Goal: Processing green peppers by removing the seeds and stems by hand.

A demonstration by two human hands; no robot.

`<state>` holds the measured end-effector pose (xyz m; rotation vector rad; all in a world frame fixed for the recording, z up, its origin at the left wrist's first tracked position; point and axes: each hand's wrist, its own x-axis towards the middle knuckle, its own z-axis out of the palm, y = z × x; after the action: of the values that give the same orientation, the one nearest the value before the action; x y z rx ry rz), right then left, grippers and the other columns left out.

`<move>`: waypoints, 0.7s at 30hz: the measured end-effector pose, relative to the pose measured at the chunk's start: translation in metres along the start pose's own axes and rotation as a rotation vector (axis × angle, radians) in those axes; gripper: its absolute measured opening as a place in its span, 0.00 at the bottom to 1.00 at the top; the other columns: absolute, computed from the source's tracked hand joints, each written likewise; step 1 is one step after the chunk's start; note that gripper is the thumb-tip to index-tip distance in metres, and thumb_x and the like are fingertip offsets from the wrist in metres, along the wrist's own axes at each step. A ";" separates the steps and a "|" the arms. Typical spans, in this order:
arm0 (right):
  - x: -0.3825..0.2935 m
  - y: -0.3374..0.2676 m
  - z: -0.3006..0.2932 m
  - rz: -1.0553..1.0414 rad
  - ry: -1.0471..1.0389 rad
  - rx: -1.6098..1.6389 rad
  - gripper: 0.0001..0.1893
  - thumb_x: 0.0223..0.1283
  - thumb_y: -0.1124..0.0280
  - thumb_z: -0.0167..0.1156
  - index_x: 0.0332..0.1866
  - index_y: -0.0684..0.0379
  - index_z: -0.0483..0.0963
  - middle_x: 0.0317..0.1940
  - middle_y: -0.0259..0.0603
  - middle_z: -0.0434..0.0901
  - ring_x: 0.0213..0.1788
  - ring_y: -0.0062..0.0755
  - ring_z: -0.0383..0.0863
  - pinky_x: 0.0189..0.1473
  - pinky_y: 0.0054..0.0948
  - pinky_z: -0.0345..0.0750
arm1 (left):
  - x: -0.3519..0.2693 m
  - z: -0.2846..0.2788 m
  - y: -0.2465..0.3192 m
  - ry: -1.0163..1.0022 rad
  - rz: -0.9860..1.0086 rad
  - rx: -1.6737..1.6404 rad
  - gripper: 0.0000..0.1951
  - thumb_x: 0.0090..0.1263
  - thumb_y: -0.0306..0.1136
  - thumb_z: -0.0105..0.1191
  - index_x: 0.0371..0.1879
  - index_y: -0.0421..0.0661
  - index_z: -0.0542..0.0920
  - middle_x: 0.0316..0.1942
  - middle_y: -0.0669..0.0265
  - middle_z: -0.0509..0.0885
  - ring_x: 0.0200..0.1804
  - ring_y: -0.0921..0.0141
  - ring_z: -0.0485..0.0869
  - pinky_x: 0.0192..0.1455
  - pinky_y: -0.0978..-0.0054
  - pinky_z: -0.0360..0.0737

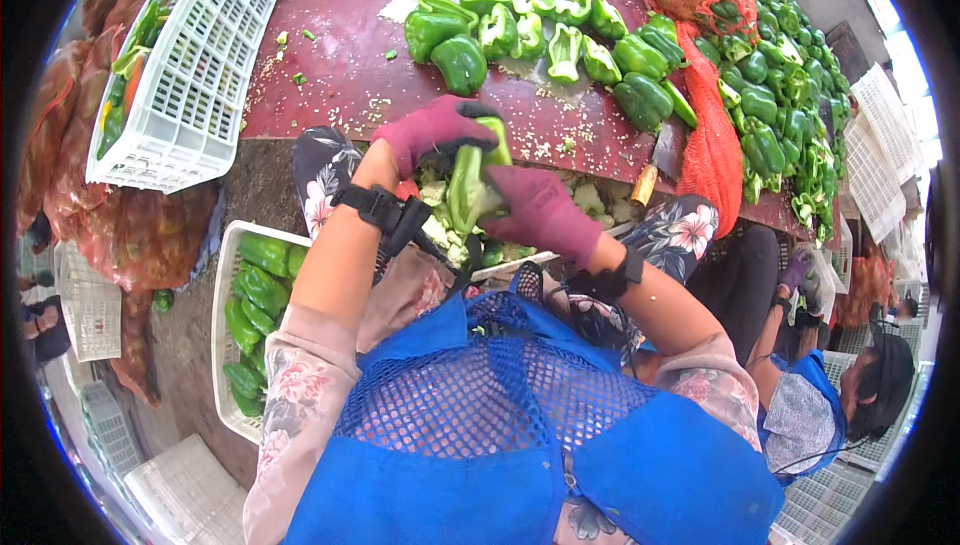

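Note:
My left hand (439, 132), in a maroon glove with dark fingertips, grips a cut green bell pepper (469, 181) above my lap. My right hand (540, 207), gloved alike, is at the pepper's lower right side, its fingertips partly hidden behind or inside the piece. Below both hands, pale cores and trimmings (442, 234) fill a container whose light rim shows between my knees. Beyond my hands, halved green bell peppers (564, 54) and several whole-looking ones (459, 65) lie on a dark red tabletop (330, 57) strewn with seeds.
A knife (652, 170) with a wooden handle lies at the table's near edge, beside a red mesh bag (709, 132). Many peppers (765, 102) are heaped at the right. A white crate (187, 72) stands left; another (240, 425) holds peppers. A co-worker (802, 402) sits at my right.

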<state>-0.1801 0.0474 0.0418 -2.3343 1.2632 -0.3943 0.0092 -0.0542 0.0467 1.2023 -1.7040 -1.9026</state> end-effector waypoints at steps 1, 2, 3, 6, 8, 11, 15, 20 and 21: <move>-0.001 0.001 -0.003 0.029 0.102 0.112 0.23 0.45 0.58 0.69 0.46 0.59 0.74 0.34 0.53 0.80 0.42 0.53 0.82 0.44 0.43 0.77 | 0.002 -0.002 -0.004 -0.044 0.031 -0.155 0.25 0.65 0.37 0.63 0.61 0.43 0.76 0.55 0.65 0.81 0.56 0.73 0.79 0.59 0.75 0.76; -0.004 0.003 -0.011 0.067 0.103 0.208 0.24 0.45 0.59 0.69 0.46 0.62 0.75 0.38 0.52 0.81 0.42 0.50 0.83 0.44 0.40 0.78 | 0.000 -0.002 -0.012 -0.039 0.032 -0.155 0.25 0.65 0.37 0.63 0.61 0.43 0.76 0.55 0.65 0.81 0.56 0.73 0.79 0.59 0.75 0.76; -0.006 0.010 -0.012 0.062 0.114 0.360 0.23 0.46 0.60 0.69 0.46 0.63 0.75 0.38 0.52 0.82 0.41 0.46 0.83 0.45 0.39 0.78 | -0.003 0.000 -0.019 -0.021 0.164 -0.408 0.27 0.68 0.39 0.60 0.65 0.44 0.72 0.59 0.64 0.78 0.59 0.71 0.78 0.61 0.72 0.76; -0.004 0.010 -0.017 0.061 0.061 0.591 0.23 0.48 0.62 0.67 0.48 0.66 0.76 0.37 0.50 0.82 0.40 0.36 0.83 0.45 0.35 0.77 | 0.001 0.023 -0.052 0.124 0.587 -0.329 0.32 0.75 0.49 0.49 0.73 0.47 0.59 0.66 0.58 0.72 0.64 0.65 0.75 0.65 0.63 0.75; -0.004 0.007 -0.017 0.074 0.004 0.676 0.23 0.49 0.63 0.67 0.49 0.67 0.76 0.37 0.49 0.82 0.39 0.30 0.82 0.44 0.34 0.77 | -0.009 0.049 -0.054 -0.207 0.414 -0.918 0.34 0.75 0.56 0.45 0.73 0.48 0.58 0.65 0.55 0.72 0.62 0.63 0.77 0.62 0.61 0.77; -0.004 0.009 -0.004 -0.049 0.073 0.641 0.22 0.51 0.64 0.65 0.48 0.68 0.76 0.33 0.47 0.81 0.36 0.24 0.79 0.43 0.33 0.77 | -0.012 0.065 -0.056 -0.085 0.326 -1.020 0.32 0.75 0.57 0.46 0.68 0.45 0.65 0.56 0.53 0.78 0.51 0.60 0.83 0.54 0.60 0.82; -0.002 0.010 0.006 0.085 0.107 0.694 0.19 0.53 0.65 0.63 0.48 0.67 0.76 0.32 0.43 0.81 0.36 0.20 0.77 0.42 0.29 0.77 | 0.015 0.071 -0.103 0.095 0.243 -1.149 0.24 0.76 0.52 0.47 0.58 0.44 0.74 0.42 0.59 0.83 0.42 0.64 0.85 0.48 0.64 0.83; -0.002 0.014 0.033 0.186 0.124 0.977 0.18 0.56 0.67 0.60 0.48 0.68 0.77 0.36 0.34 0.82 0.40 0.17 0.76 0.44 0.27 0.77 | 0.005 0.075 -0.097 0.259 0.158 -1.139 0.21 0.69 0.47 0.58 0.57 0.51 0.76 0.40 0.65 0.83 0.40 0.70 0.83 0.42 0.70 0.81; -0.002 0.020 0.037 0.220 0.088 0.997 0.16 0.56 0.69 0.60 0.48 0.67 0.77 0.37 0.34 0.83 0.40 0.17 0.77 0.45 0.26 0.78 | -0.001 0.078 -0.085 0.328 0.181 -1.184 0.20 0.67 0.42 0.62 0.55 0.50 0.75 0.41 0.67 0.81 0.41 0.72 0.82 0.43 0.72 0.81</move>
<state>-0.1788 0.0493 0.0003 -1.3361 0.9984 -0.8239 -0.0235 0.0184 -0.0364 0.7366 -0.3057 -1.9107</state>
